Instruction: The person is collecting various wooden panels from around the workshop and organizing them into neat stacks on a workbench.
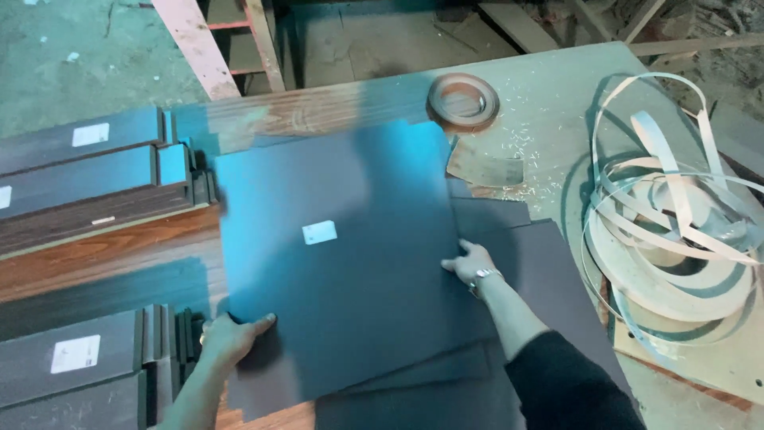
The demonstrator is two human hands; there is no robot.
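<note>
Your left hand (227, 338) has its grip closed over the near left corner of the large dark panel (342, 255), thumb lying on top of the face and the fingers tucked under the edge out of sight. Your right hand (469, 263) is spread nearly flat, its grip open, fingertips pressing down on the panel's right edge; a wristwatch (483, 278) sits just behind it. The panel lies flat on the counter (549, 95) between your two hands, with a small white label (319, 232) on its face, up and to the right of the left grip. Under the panel, more dark sheets (549, 271) fan out beneath and beyond the right grip. Left of the left grip, stacked dark boards (87, 171) with white labels lie well apart from it. Far beyond the right grip sit a roll of edge banding (462, 101) and, off to its right, a loose tangle of pale banding strip (676, 231).
</note>
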